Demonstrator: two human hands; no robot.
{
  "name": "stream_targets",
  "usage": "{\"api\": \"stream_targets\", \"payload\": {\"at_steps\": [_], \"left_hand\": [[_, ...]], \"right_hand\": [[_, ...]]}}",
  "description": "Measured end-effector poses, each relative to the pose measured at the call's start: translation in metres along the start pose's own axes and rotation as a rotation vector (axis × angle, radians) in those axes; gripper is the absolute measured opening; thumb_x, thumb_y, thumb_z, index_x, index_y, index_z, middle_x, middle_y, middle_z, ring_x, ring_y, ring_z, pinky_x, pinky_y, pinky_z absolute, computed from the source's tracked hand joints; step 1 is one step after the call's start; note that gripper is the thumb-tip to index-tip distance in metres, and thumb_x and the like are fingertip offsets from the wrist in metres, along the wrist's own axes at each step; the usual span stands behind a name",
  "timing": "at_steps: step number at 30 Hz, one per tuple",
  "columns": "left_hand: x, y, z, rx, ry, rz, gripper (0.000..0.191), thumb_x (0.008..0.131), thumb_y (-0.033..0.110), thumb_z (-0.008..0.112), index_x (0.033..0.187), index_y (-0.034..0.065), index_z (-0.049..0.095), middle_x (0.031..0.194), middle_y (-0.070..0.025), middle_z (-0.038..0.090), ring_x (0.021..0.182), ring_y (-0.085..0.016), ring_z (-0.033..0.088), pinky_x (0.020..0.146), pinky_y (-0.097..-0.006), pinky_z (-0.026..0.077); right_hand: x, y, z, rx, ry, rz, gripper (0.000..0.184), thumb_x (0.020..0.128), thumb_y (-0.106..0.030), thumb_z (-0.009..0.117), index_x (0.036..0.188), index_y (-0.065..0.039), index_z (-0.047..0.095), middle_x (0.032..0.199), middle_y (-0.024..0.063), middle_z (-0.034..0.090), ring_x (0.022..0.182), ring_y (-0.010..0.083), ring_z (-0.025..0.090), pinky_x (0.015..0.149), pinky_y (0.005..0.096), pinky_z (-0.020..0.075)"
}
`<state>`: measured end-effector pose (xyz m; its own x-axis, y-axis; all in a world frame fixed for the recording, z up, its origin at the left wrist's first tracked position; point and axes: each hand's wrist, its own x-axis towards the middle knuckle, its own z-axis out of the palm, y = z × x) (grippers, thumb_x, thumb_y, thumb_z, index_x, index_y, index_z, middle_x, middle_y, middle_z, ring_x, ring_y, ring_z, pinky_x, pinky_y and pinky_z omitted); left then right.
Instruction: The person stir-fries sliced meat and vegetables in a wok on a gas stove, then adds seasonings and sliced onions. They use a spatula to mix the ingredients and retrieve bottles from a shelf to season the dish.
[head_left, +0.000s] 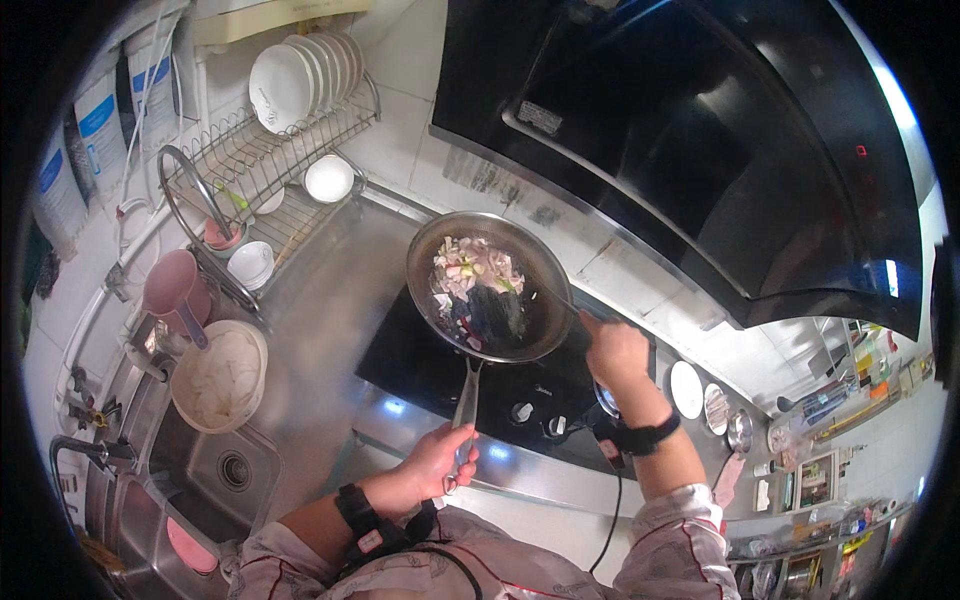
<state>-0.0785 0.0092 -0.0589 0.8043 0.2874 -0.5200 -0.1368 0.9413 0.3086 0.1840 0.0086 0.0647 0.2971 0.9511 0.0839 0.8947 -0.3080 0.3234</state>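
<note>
My left hand (439, 461) grips the metal handle (469, 394) of a frying pan (546, 311) over the black gas hob (397, 352). In the pan, pale sliced meat (484, 261) with bits of green and white lies on the far side, and a few red and white pieces (470, 334) sit nearer the handle. My right hand (616, 352) holds a thin utensil, probably a spatula (562, 298), slanting over the pan's right rim. A dark patch beside the meat could be its blade or bare pan; I cannot tell.
A black range hood (637, 150) hangs beyond the hob. Left stand a wire dish rack (300, 169) with plates and bowls, a pink dipper (172, 281), and a pale tub (259, 360) by the sink (195, 472). Right of the hob are a white plate (686, 390) and metal bowl (739, 429).
</note>
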Motion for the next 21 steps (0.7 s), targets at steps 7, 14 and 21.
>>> {"api": "stream_targets", "payload": {"at_steps": [7,14,21], "left_hand": [[0.001,0.000,-0.002,-0.005,-0.009,-0.012,0.018,0.091,0.029,0.053,0.094,0.0116,0.052,0.072,-0.0056,0.051,0.052,-0.015,0.045,0.042,-0.0267,0.035],[0.001,0.001,-0.001,0.007,0.002,-0.010,0.019,0.090,0.030,0.054,0.095,0.0125,0.052,0.073,-0.0055,0.051,0.052,-0.015,0.045,0.041,-0.0267,0.035],[-0.001,0.001,-0.001,0.015,-0.006,0.010,0.020,0.090,0.031,0.055,0.095,0.0118,0.051,0.073,-0.0048,0.051,0.052,-0.014,0.047,0.041,-0.0267,0.035]], "right_hand": [[-0.041,0.005,-0.052,-0.157,-0.154,-0.152,0.042,0.080,-0.009,0.047,0.120,-0.022,0.056,0.080,0.0125,0.061,0.073,0.0287,0.064,0.061,0.0386,0.0513],[-0.071,0.049,-0.097,0.047,-0.176,-0.302,0.047,0.064,-0.001,0.055,0.106,-0.019,0.066,0.072,0.0107,0.063,0.069,0.0293,0.061,0.061,0.0373,0.0479],[-0.010,-0.052,-0.054,0.016,-0.148,-0.241,0.036,0.077,-0.009,0.048,0.111,-0.016,0.060,0.077,0.0126,0.062,0.073,0.0320,0.063,0.062,0.0406,0.0510]]}}
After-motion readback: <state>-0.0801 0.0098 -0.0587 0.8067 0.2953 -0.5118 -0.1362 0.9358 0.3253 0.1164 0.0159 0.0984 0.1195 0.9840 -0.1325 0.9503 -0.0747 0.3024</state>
